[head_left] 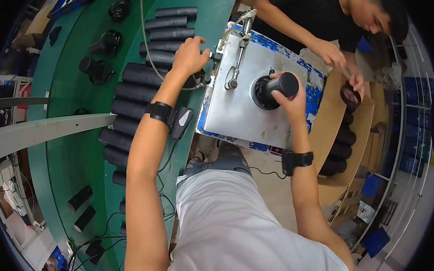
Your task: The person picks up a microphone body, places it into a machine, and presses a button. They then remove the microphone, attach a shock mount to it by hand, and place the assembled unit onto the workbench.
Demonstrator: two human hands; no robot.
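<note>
My right hand (pixel 293 99) is wrapped around a black cylinder (pixel 287 84), which leans over a round black base (pixel 260 95) on a flat metal plate (pixel 235 116). Whether the cylinder is fixed into that base cannot be made out. My left hand (pixel 189 57) is at the plate's left edge, thumb and fingers apart, close to a small black fitting (pixel 216 57). Contact with the fitting is unclear. Between my hands, a metal pneumatic cylinder with a rod end (pixel 238 63) lies along the plate.
Black cylinders (pixel 136 90) line the green bench (pixel 178 154) at left, with black assemblies (pixel 106 42) beyond. A grey hose (pixel 145 36) crosses there. At right, a co-worker's hands (pixel 354 81) hold a round black part over a cardboard box (pixel 319 125) of black cylinders.
</note>
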